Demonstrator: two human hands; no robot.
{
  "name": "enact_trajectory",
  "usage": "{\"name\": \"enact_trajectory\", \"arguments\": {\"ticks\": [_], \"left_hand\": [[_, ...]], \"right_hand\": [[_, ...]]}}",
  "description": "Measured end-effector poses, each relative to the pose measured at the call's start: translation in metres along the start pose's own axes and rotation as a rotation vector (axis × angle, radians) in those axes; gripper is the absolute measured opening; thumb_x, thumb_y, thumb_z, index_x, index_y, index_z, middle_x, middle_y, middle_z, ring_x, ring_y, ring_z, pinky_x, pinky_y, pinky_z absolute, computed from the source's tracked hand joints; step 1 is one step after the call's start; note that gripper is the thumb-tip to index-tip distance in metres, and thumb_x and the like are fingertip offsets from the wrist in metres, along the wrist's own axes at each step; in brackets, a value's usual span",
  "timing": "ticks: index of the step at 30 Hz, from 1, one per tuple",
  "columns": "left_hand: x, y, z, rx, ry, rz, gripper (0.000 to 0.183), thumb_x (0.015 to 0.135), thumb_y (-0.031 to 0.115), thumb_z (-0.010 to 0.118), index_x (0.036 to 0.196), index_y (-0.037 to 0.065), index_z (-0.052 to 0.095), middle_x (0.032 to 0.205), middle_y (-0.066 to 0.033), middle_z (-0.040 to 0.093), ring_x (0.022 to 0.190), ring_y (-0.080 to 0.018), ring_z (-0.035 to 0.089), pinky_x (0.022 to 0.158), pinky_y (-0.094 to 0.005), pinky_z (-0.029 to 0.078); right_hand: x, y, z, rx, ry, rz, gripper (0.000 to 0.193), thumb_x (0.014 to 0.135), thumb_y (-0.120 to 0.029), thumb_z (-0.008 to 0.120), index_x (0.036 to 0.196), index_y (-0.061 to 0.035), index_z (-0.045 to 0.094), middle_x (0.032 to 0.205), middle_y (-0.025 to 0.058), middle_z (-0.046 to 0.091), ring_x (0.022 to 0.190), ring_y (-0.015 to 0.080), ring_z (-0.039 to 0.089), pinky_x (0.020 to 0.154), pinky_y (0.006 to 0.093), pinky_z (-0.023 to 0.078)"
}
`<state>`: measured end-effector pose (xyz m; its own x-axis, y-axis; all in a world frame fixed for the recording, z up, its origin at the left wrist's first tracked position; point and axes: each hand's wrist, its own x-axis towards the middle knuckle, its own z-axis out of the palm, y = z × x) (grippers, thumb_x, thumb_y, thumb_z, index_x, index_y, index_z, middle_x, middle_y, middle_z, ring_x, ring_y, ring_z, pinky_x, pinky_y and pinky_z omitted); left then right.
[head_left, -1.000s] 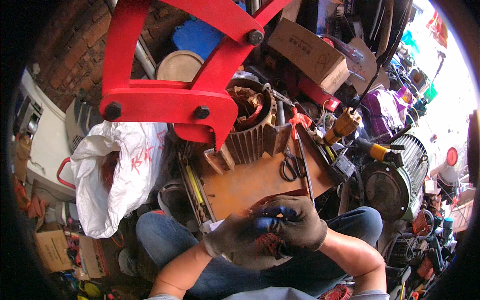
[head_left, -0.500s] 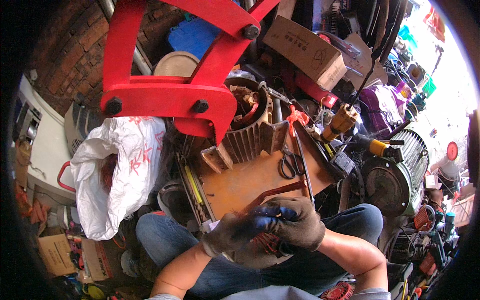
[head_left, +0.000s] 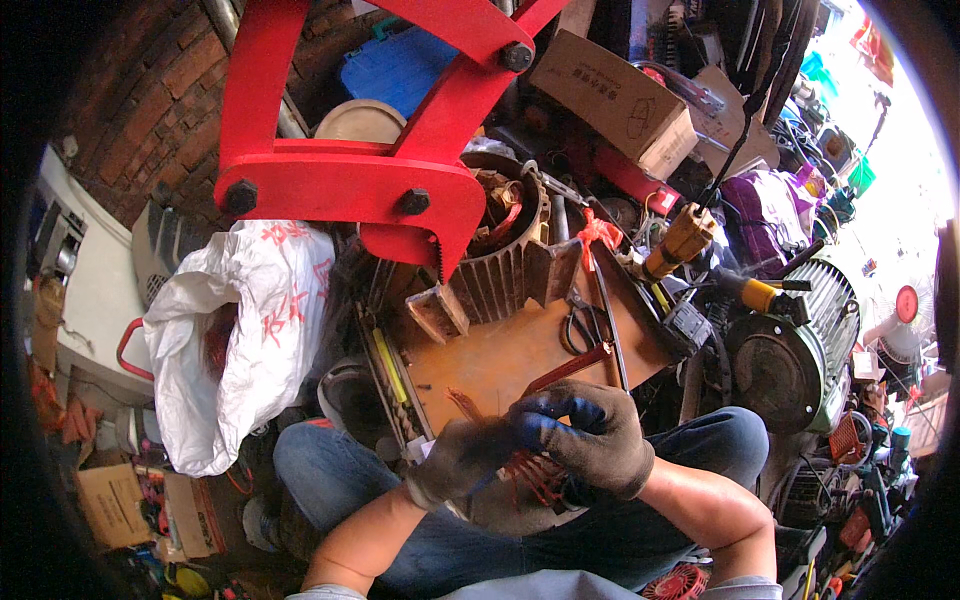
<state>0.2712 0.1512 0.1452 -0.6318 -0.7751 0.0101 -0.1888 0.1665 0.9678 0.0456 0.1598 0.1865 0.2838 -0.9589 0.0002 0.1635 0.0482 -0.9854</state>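
Note:
My left hand (head_left: 462, 463) and my right hand (head_left: 592, 438), both in dark work gloves with blue patches, meet above my lap. Their fingers are closed around a bundle of reddish copper wire (head_left: 532, 477). Strands fan out below the hands. A short tuft sticks up past the left fingers, and a flat reddish length (head_left: 568, 369) slants up to the right from the right hand. The fingertips hide the middle of the bundle. Just beyond lies an orange-brown board (head_left: 470, 365) with black-handled scissors (head_left: 582, 328) on it.
A finned motor housing (head_left: 500, 285) stands on the board's far side, copper windings inside. A red steel jaw (head_left: 350, 190) hangs over it. At left sits a white woven sack (head_left: 250, 340); at right, a green motor (head_left: 800, 345), a yellow-black power tool (head_left: 755, 295) and a cardboard box (head_left: 615, 105).
The hands keep their hold on the wire while its flat length shifts up and right. A copper tuft now shows above the left hand. The red jaw appears slightly farther right.

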Motion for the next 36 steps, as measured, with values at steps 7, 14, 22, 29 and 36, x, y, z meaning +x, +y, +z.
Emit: {"name": "enact_trajectory", "arguments": {"ticks": [7, 14, 22, 29, 36], "left_hand": [[-0.002, -0.004, 0.005, -0.197, 0.018, -0.062, 0.033, 0.096, 0.016, 0.063, 0.125, 0.002, 0.062, 0.115, -0.0143, 0.069, 0.106, -0.0214, 0.068, 0.092, -0.0345, 0.053], [0.009, 0.006, 0.005, 0.102, -0.035, 0.083, 0.036, 0.092, 0.012, 0.066, 0.127, 0.004, 0.06, 0.121, -0.0155, 0.067, 0.112, -0.027, 0.067, 0.096, -0.0369, 0.053], [0.007, 0.001, 0.005, 0.146, -0.084, 0.018, 0.041, 0.09, 0.015, 0.068, 0.129, 0.009, 0.056, 0.116, -0.0146, 0.067, 0.108, -0.0288, 0.068, 0.092, -0.0369, 0.054], [0.005, -0.007, 0.004, 0.252, -0.08, 0.052, 0.035, 0.095, 0.015, 0.062, 0.129, 0.01, 0.057, 0.101, -0.0167, 0.07, 0.096, -0.0319, 0.071, 0.082, -0.0386, 0.057], [0.001, 0.012, 0.007, 0.316, 0.165, 0.272, 0.035, 0.098, 0.013, 0.057, 0.132, 0.008, 0.054, 0.104, -0.0179, 0.069, 0.095, -0.0329, 0.071, 0.077, -0.0389, 0.058]], "right_hand": [[0.008, 0.003, 0.002, -0.066, -0.001, -0.08, 0.028, 0.087, -0.013, 0.076, 0.109, 0.001, 0.068, 0.102, 0.0104, 0.071, 0.093, 0.0147, 0.067, 0.083, 0.0303, 0.053], [0.011, -0.005, 0.005, -0.384, -0.043, -0.21, 0.031, 0.084, -0.018, 0.077, 0.11, -0.0025, 0.069, 0.097, 0.0152, 0.069, 0.088, 0.0256, 0.069, 0.077, 0.0342, 0.053], [0.012, 0.006, 0.006, -0.238, 0.018, -0.134, 0.023, 0.086, -0.017, 0.076, 0.103, -0.002, 0.073, 0.092, 0.0117, 0.069, 0.082, 0.0201, 0.069, 0.073, 0.0323, 0.053], [0.012, 0.003, 0.006, -0.119, 0.049, -0.027, 0.02, 0.089, -0.013, 0.073, 0.103, 0.0004, 0.07, 0.094, 0.0085, 0.07, 0.086, 0.0139, 0.067, 0.078, 0.0281, 0.052], [0.012, 0.002, 0.007, -0.046, 0.068, 0.156, 0.02, 0.093, -0.006, 0.066, 0.111, 0.0015, 0.064, 0.102, 0.0083, 0.07, 0.096, 0.0125, 0.065, 0.087, 0.0277, 0.053]]}}
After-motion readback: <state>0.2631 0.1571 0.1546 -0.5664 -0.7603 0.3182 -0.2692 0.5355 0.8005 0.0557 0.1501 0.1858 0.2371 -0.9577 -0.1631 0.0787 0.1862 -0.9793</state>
